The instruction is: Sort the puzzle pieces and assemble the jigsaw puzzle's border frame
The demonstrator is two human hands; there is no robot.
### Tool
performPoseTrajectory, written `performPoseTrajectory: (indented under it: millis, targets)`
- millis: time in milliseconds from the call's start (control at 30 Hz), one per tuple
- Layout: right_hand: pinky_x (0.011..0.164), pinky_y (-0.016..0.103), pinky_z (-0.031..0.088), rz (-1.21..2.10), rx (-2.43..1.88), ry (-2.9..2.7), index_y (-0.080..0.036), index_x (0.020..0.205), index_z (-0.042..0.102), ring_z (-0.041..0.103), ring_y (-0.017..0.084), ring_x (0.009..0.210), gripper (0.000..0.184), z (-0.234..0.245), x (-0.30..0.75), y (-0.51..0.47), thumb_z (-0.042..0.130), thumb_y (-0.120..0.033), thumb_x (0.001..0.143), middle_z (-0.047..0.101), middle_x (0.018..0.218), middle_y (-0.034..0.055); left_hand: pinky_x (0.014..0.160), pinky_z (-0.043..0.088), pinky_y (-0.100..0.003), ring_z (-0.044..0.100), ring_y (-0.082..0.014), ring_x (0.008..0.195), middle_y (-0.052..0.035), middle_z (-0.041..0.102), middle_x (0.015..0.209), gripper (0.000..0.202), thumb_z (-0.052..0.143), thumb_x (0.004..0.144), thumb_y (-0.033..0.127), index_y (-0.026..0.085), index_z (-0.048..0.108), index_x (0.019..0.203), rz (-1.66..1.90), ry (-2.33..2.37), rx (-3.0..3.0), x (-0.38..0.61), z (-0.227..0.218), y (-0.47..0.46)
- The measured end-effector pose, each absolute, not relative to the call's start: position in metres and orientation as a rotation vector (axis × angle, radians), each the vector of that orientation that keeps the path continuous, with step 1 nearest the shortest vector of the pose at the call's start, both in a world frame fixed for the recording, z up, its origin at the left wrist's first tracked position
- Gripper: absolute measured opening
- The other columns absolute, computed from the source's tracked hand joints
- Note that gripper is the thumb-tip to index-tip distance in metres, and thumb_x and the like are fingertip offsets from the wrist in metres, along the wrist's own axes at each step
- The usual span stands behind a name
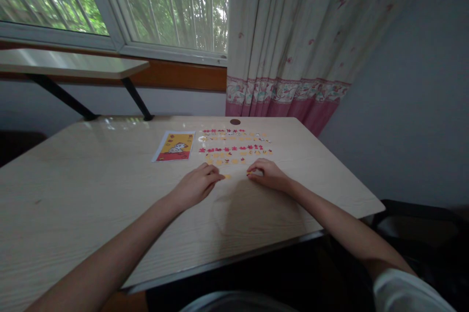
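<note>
Several small red and yellow puzzle pieces (234, 147) lie in rows on a pale wooden table (91, 190). A yellow and red reference picture card (174, 146) lies flat to their left. My left hand (196, 186) rests on the table just below the rows, fingers curled, fingertips next to a single yellow piece (227, 176). My right hand (266, 174) rests to the right of that piece, fingers curled down onto the table; whether anything is under them is hidden.
A round cable hole (235, 121) sits at the table's far edge. A window (154, 4) with a floral curtain (293, 33) is behind, a shelf on black brackets (73, 65) at the left. A dark chair (421, 224) stands at the right.
</note>
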State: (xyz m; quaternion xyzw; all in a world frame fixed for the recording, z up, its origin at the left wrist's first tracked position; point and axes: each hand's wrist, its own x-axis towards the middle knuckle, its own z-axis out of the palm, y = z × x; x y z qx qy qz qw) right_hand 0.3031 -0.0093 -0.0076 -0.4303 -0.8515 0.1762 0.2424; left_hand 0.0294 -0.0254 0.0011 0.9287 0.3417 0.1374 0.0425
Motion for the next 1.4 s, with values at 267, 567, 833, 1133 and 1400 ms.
performPoseTrajectory:
  millis: [267, 567, 833, 1133, 1400]
  targets:
    - [0.076, 0.027, 0.041, 0.498, -1.214, -2.321, -0.018, 0.088, 0.067, 0.056, 0.013, 0.08, 0.016, -0.008, 0.304, -0.008, 0.062, -0.027, 0.076, 0.064, 0.086, 0.0041, 0.08, 0.044, -0.034, 0.049, -0.0209, 0.091, -0.0085, 0.058, 0.096, 0.031, 0.039, 0.085, 0.012, 0.018, 0.061, 0.106, 0.41, 1.064, 2.86, 0.031, 0.005, -0.025]
    - [0.077, 0.026, 0.04, 0.553, -1.204, -2.319, -0.019, 0.089, 0.067, 0.057, 0.013, 0.082, 0.016, -0.01, 0.306, -0.005, 0.063, -0.029, 0.076, 0.064, 0.087, 0.004, 0.081, 0.044, -0.034, 0.05, -0.0208, 0.092, -0.0081, 0.057, 0.098, 0.031, 0.039, 0.085, 0.011, 0.019, 0.06, 0.106, 0.45, 1.041, 2.836, 0.028, -0.001, -0.022]
    - [0.076, 0.026, 0.041, 0.579, -1.201, -2.291, -0.019, 0.088, 0.067, 0.057, 0.013, 0.081, 0.017, -0.011, 0.306, -0.006, 0.063, -0.029, 0.076, 0.064, 0.088, 0.0038, 0.082, 0.044, -0.035, 0.051, -0.0209, 0.093, -0.0078, 0.059, 0.096, 0.025, 0.038, 0.086, 0.014, 0.017, 0.058, 0.101, 0.46, 1.056, 2.802, 0.03, 0.0, -0.022]
    - [0.075, 0.026, 0.041, 0.57, -1.212, -2.305, -0.019, 0.088, 0.067, 0.057, 0.013, 0.08, 0.016, -0.01, 0.306, -0.005, 0.063, -0.029, 0.075, 0.064, 0.087, 0.0038, 0.081, 0.043, -0.034, 0.051, -0.0219, 0.094, -0.009, 0.059, 0.098, 0.027, 0.038, 0.088, 0.023, 0.017, 0.061, 0.101, 0.45, 1.119, 2.826, 0.016, 0.011, -0.015]
    - [0.074, 0.025, 0.041, 0.551, -1.244, -2.3, -0.018, 0.088, 0.067, 0.057, 0.012, 0.077, 0.017, -0.004, 0.307, -0.007, 0.062, -0.03, 0.077, 0.064, 0.087, 0.0043, 0.08, 0.043, -0.035, 0.055, -0.0228, 0.089, -0.0095, 0.063, 0.089, 0.036, 0.036, 0.088, 0.038, 0.015, 0.064, 0.089, 0.426, 1.48, 2.781, -0.021, 0.013, 0.011]
